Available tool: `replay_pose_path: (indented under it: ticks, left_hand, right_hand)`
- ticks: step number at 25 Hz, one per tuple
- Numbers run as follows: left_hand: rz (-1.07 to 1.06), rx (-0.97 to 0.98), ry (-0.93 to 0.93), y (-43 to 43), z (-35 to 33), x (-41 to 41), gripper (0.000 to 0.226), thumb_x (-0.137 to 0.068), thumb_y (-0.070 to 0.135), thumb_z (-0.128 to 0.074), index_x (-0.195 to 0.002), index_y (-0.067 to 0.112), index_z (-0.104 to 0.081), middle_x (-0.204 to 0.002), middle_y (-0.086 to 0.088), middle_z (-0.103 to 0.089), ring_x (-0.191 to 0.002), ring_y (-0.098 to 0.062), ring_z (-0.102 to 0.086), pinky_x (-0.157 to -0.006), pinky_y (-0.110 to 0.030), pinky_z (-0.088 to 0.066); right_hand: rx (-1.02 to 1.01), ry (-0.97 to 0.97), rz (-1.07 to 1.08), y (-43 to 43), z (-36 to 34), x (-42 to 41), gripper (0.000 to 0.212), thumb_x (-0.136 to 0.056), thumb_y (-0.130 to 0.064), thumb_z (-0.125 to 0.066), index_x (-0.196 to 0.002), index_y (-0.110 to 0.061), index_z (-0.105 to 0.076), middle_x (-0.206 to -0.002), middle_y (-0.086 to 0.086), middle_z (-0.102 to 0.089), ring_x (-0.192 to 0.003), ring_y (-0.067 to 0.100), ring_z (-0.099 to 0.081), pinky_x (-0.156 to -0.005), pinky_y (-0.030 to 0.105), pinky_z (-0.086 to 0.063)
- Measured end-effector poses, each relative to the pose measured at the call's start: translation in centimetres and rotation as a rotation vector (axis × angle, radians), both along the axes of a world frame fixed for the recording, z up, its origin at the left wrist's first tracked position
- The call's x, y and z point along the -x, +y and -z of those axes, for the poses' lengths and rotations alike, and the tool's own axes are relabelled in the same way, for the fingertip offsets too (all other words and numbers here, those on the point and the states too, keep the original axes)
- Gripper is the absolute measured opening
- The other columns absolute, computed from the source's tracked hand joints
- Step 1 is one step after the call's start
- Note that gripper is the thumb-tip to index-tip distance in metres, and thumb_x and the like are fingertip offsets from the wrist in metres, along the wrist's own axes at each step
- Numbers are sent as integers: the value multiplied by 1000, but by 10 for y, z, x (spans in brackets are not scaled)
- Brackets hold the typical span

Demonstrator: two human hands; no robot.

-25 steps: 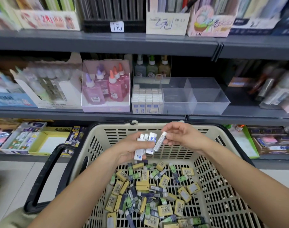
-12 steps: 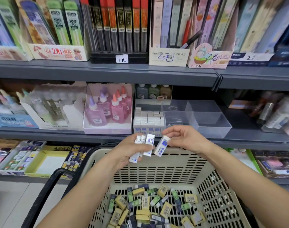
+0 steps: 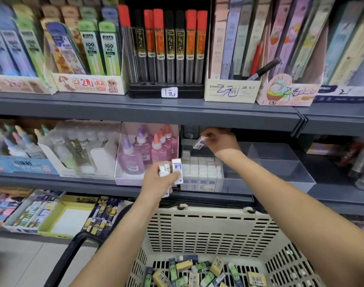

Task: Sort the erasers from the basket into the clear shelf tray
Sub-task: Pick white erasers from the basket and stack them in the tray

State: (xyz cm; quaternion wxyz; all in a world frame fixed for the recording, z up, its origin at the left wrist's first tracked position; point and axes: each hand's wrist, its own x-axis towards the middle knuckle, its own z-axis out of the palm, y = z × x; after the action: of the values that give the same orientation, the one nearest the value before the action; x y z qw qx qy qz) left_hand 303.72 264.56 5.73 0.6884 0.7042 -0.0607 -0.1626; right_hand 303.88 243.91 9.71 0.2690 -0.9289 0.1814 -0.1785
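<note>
Basket (image 3: pixel 208 230) before grey stationery shelves (image 3: pixel 148 109)

Bright and even, lit from above. Dark shadow beneath upper shelf (image 3: pixel 156 112), dimming right hand (image 3: pixel 220 141), itself smeared by motion. Soft everywhere; blurriest at left bottles (image 3: pixel 21 146) and far right edge. Bent at the corners by wide lens. Crispest on basket (image 3: pixel 208 230).
</note>
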Motion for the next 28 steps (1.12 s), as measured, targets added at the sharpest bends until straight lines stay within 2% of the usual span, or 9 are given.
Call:
replay_pose_path:
  ticks: [3, 8, 11, 14, 17, 20, 23, 25, 28]
  left_hand:
    - [-21, 24, 14, 0, 9, 0, 27, -78, 5, -71, -87, 27, -57, -79, 0, -69, -62, -15, -60, -55, -30, -49]
    - [-7, 91, 63, 0, 16, -5, 25, -80, 1, -65, -88, 24, -59, -68, 4, -67, -49, -14, -50, -48, -27, -41]
    - [15, 107, 62, 1, 17, -6, 24, -80, 2, -66, -89, 23, -59, -65, 4, -66, -45, -13, -46, -45, -26, -40]
    - [49, 97, 31, 1, 19, -5, 25, -78, 6, -69, -92, 25, -60, -68, 8, -69, -53, -14, -50, -48, -27, -41]
    - [46, 108, 24, 1, 19, -5, 25, -76, 7, -72, -91, 24, -60, -77, 11, -72, -63, -13, -58, -50, -25, -45]
    - [36, 120, 30, 1, 19, -5, 24, -76, 7, -73, -90, 23, -61, -74, 11, -71, -64, -13, -59, -51, -25, -46]
    - [34, 122, 24, 1, 20, -5, 23, -76, 7, -73, -88, 22, -61, -71, 9, -70, -62, -13, -58, -50, -25, -46]
    - [30, 126, 21, 0, 20, -5, 22, -76, 7, -73, -85, 24, -62, -72, 8, -69, -60, -11, -58, -48, -25, -46]
    - [29, 171, 25, 1, 18, -5, 19, -77, 14, -74, -76, 31, -64, -73, 3, -68, -59, -12, -60, -46, -24, -47]
  right_hand:
    - [30, 46, -47, 6, 8, -22, 22, -91, -17, -50, -106, -22, -65, -117, 4, -65, -100, 25, -61, -86, 28, -47]
    - [-57, 231, -186, 14, 23, -38, 26, -97, -20, -41, -111, -19, -63, -123, 3, -61, -108, 21, -57, -86, 25, -39]
    - [-36, 305, -220, 16, 32, -37, 29, -99, -15, -36, -109, -10, -64, -122, 6, -61, -104, 20, -56, -82, 26, -37]
    - [28, 314, -209, 18, 28, -33, 30, -99, -17, -34, -112, -10, -61, -120, 7, -61, -99, 22, -56, -77, 27, -38]
    - [77, 207, -175, 24, 20, -22, 28, -99, -19, -36, -114, -18, -60, -119, 4, -62, -102, 24, -57, -82, 30, -44]
    - [-72, 88, -203, 35, 13, 2, 22, -95, -25, -46, -102, -21, -67, -103, -3, -67, -88, 16, -59, -75, 25, -43]
    - [-182, 120, -337, 48, 7, 25, 22, -91, -38, -53, -96, -25, -70, -83, -16, -65, -77, 4, -59, -72, 24, -45]
    - [-218, 163, -384, 53, 5, 29, 12, -90, -33, -58, -90, -26, -68, -79, -16, -63, -71, 3, -60, -71, 23, -48]
    - [-508, 143, -402, 52, -2, 31, 12, -90, -16, -59, -83, -25, -62, -77, -7, -64, -67, 6, -64, -66, 19, -52]
